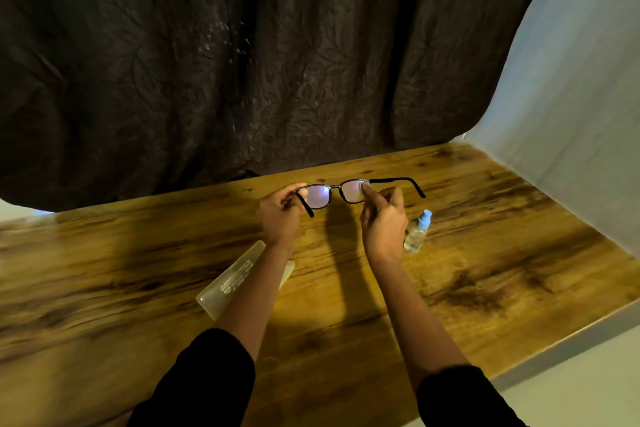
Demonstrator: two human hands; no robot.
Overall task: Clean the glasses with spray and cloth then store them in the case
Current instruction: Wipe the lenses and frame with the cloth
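Black-framed glasses point(334, 188) with open arms are held up above the wooden table point(138, 270). My left hand point(280, 215) grips the frame at its left hinge. My right hand point(382, 218) pinches the right lens between thumb and fingertips, with a small pale piece of cloth point(366, 186) showing at the fingertips. A small clear spray bottle point(418, 231) with a pale blue cap lies on the table just right of my right hand. A translucent glasses case point(232, 279) lies under my left forearm, partly hidden by it.
A dark patterned curtain point(242, 62) hangs behind the table's far edge. A white wall point(571, 114) borders the table on the right. The table's right front edge point(554, 347) runs diagonally near my right sleeve.
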